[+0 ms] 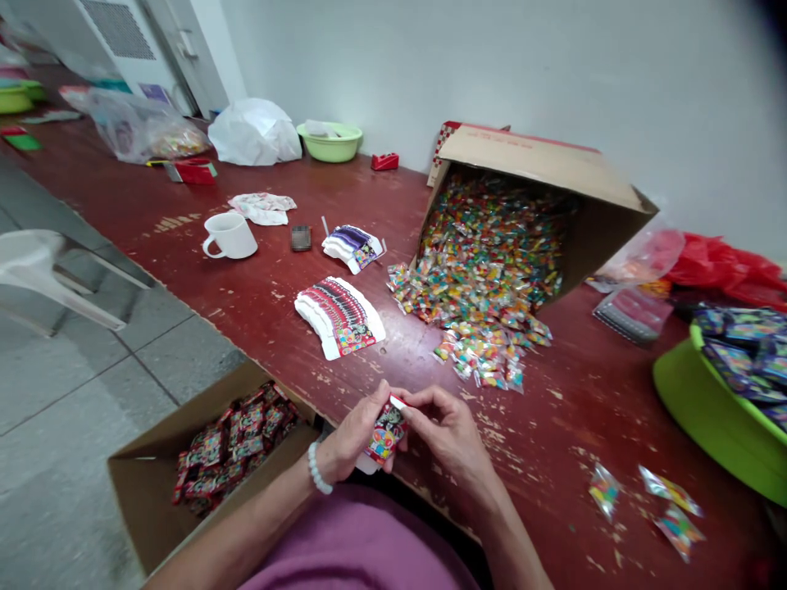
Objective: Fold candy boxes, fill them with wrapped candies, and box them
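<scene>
Two hands pinch a printed card between them.

- White painted wall along the far side, running to the right
- Grey tiled floor at near left
- Long wooden table, its dark red paint chipped, running from near to far
- White plastic chair beside the table, left
- Pale door at far left, beside a louvred vent

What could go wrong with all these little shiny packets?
The heap of packets spilling from the tipped cardboard box might slide farther and get mixed up. The white mug, if it holds a drink, might tip and wet the stack of printed cards. The printed card pinched between the left hand and right hand might crease.
</scene>
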Demonstrator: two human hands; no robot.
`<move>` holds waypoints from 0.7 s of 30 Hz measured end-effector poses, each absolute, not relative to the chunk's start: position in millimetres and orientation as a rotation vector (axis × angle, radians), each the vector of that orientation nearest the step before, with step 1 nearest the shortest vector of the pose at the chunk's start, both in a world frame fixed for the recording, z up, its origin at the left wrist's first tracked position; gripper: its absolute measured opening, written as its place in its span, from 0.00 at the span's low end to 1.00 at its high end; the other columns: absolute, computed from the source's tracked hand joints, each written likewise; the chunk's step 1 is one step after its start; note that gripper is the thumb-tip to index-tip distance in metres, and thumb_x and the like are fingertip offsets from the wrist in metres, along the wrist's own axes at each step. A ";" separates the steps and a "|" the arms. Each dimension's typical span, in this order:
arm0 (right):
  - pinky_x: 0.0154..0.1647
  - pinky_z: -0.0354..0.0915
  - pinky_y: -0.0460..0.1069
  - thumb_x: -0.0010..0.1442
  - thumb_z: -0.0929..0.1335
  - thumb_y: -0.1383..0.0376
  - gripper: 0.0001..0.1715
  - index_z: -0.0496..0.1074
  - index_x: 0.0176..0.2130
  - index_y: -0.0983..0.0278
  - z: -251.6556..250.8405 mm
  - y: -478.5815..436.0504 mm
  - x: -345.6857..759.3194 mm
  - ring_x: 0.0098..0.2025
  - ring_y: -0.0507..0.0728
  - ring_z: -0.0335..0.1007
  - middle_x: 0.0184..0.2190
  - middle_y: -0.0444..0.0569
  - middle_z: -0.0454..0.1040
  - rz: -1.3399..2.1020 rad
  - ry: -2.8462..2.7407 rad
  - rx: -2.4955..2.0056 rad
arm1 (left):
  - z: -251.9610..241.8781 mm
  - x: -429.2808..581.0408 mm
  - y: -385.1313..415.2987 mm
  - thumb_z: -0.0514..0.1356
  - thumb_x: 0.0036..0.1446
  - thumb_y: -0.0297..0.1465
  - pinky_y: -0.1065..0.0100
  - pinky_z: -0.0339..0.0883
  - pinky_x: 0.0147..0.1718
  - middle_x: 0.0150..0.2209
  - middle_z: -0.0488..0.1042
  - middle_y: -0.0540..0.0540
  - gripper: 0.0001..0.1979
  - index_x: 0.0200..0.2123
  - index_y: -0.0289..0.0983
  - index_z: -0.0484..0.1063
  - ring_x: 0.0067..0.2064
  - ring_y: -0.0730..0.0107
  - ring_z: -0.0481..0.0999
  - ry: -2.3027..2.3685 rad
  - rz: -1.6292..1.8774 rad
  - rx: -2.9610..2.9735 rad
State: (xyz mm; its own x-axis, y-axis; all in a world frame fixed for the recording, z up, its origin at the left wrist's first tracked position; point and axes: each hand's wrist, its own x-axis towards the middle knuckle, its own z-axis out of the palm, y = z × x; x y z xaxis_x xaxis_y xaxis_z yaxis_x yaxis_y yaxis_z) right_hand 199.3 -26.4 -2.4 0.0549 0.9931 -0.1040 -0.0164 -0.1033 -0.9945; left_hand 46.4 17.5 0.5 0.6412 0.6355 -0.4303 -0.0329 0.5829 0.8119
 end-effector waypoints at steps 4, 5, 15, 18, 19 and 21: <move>0.22 0.66 0.48 0.57 0.73 0.56 0.14 0.74 0.35 0.65 -2.0 -20.1 197.6 0.20 0.52 0.72 0.34 0.51 0.80 1.365 -1.000 -1.218 | 3.1 43.9 20.8 0.44 0.62 0.55 0.74 0.63 0.15 0.23 0.74 0.45 0.36 0.57 0.34 0.68 0.17 0.73 0.70 0.797 0.436 1.025; 0.22 0.67 0.48 0.57 0.73 0.57 0.13 0.74 0.34 0.65 -2.1 -18.9 197.3 0.20 0.52 0.72 0.35 0.51 0.80 1.389 -0.965 -1.190 | 3.3 42.7 21.7 0.43 0.62 0.55 0.74 0.64 0.16 0.24 0.75 0.45 0.36 0.58 0.34 0.68 0.17 0.73 0.70 0.784 0.427 1.044; 0.35 0.69 0.50 0.61 0.70 0.60 0.09 0.75 0.32 0.62 13.6 -22.5 202.1 0.31 0.55 0.74 0.37 0.49 0.79 1.182 -1.266 -1.225 | 7.0 37.1 24.3 0.47 0.62 0.53 0.75 0.62 0.15 0.24 0.74 0.45 0.33 0.57 0.36 0.70 0.18 0.74 0.71 0.822 0.408 1.066; 0.37 0.68 0.49 0.64 0.66 0.63 0.08 0.75 0.36 0.61 15.6 -28.6 197.0 0.34 0.54 0.73 0.41 0.49 0.77 1.039 -1.440 -1.279 | 6.5 40.1 22.3 0.48 0.61 0.54 0.74 0.63 0.16 0.23 0.74 0.46 0.33 0.57 0.36 0.70 0.18 0.72 0.71 0.832 0.414 1.007; 0.36 0.67 0.49 0.64 0.65 0.64 0.08 0.74 0.36 0.61 13.9 -30.6 193.6 0.33 0.54 0.72 0.42 0.50 0.76 0.971 -1.464 -1.314 | 5.6 41.4 21.4 0.47 0.61 0.54 0.74 0.62 0.15 0.24 0.73 0.47 0.33 0.57 0.36 0.70 0.18 0.73 0.70 0.832 0.413 0.994; 0.35 0.66 0.48 0.63 0.64 0.67 0.07 0.73 0.35 0.61 9.1 -33.1 187.2 0.34 0.55 0.70 0.38 0.50 0.75 0.798 -1.508 -1.400 | 3.6 44.0 19.5 0.49 0.61 0.53 0.73 0.63 0.16 0.28 0.75 0.46 0.31 0.56 0.37 0.70 0.19 0.73 0.70 0.834 0.450 0.995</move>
